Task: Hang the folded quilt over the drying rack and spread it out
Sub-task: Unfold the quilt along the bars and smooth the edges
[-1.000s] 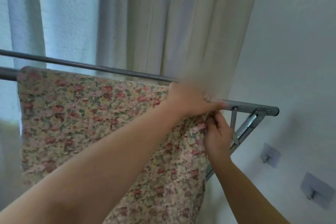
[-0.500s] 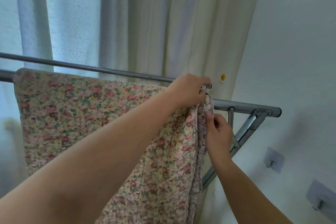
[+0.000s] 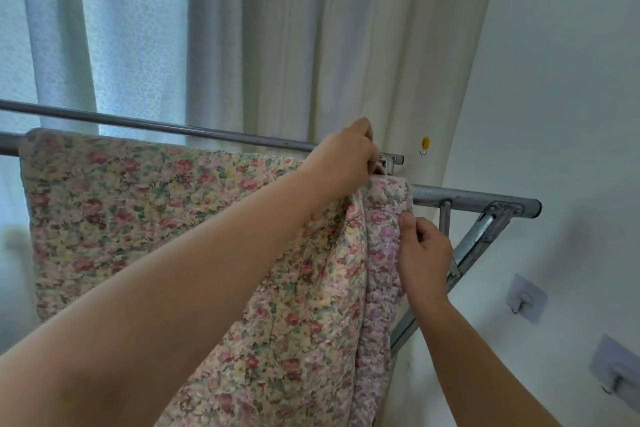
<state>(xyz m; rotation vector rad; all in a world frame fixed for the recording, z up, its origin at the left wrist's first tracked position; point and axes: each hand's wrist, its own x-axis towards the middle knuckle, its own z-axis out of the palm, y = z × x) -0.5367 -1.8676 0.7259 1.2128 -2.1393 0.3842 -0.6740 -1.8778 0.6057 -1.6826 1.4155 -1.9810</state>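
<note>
left hand (image 3: 341, 158) grips quilt (image 3: 138, 204) atop drying rack (image 3: 467, 199) | right hand (image 3: 424, 253) pinches edge below | risk: uneven tug drags it off

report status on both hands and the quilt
Left hand grips quilt top edge at the rack rail. Right hand pinches its bunched right edge. Right side not spread. Rack brace close beside right hand.

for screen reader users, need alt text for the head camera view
A cream floral-print quilt hangs over a grey metal drying rack rail, while a person's left-hand grip holds its top edge and the right-hand grip pinches its right side edge. Pale pleated curtains hang behind, beside a white wall.
</note>
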